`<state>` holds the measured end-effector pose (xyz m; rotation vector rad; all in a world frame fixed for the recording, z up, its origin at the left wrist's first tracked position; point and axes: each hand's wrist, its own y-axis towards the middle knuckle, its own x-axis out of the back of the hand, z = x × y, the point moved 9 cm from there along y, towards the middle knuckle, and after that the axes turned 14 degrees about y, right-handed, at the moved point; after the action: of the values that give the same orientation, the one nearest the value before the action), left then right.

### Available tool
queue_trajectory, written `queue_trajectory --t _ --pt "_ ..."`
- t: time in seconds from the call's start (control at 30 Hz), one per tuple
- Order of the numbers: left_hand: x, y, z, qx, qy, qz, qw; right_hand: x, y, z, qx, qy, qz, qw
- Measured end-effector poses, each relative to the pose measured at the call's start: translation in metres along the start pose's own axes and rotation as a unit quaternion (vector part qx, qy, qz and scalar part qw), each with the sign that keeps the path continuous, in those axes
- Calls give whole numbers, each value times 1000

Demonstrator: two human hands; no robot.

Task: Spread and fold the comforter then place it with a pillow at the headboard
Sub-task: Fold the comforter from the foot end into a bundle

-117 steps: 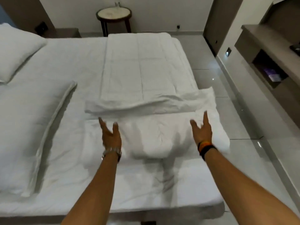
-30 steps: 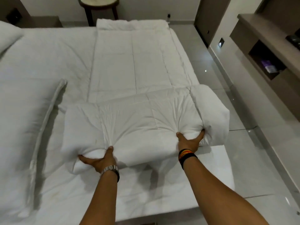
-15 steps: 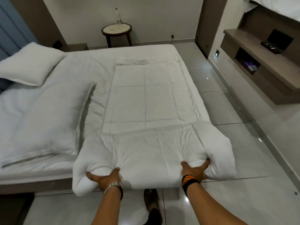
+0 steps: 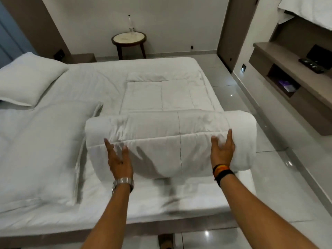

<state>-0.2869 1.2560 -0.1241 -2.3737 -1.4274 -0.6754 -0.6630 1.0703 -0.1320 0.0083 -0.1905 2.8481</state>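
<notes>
Comforter [image 4: 170, 141] folded thick on bed [image 4: 179, 200], near its right edge, before my hands. Two pillows [image 4: 41, 151] lie left of it. Side table [image 4: 129, 39] stands behind the bed; shelf [image 4: 287, 72] at right.

Both arms reach forward, roughly parallel. The left hand [image 4: 119, 159] is flat and palm-down, fingers spread and pointing ahead, a metal watch [image 4: 123, 183] on its wrist. The right hand [image 4: 222, 150], well apart from it, is open too, fingers extended, with dark and orange bands [image 4: 222, 170] at the wrist.
</notes>
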Motion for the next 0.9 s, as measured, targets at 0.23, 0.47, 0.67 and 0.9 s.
queue_trajectory --t 0.23,0.47,0.67,0.9 --pt "-118 49 104 287 3 86 954 -46 59 -134 -204 -25 -54 977" --pt "-180 104 109 425 -55 3 904 -110 141 -160 -240 -1 -158 958" --pt "-184 110 126 406 -97 -22 909 -106 140 -178 -192 32 -182 964" --pt "-120 64 87 370 -131 -58 918 -78 99 -147 -162 63 -151 973"
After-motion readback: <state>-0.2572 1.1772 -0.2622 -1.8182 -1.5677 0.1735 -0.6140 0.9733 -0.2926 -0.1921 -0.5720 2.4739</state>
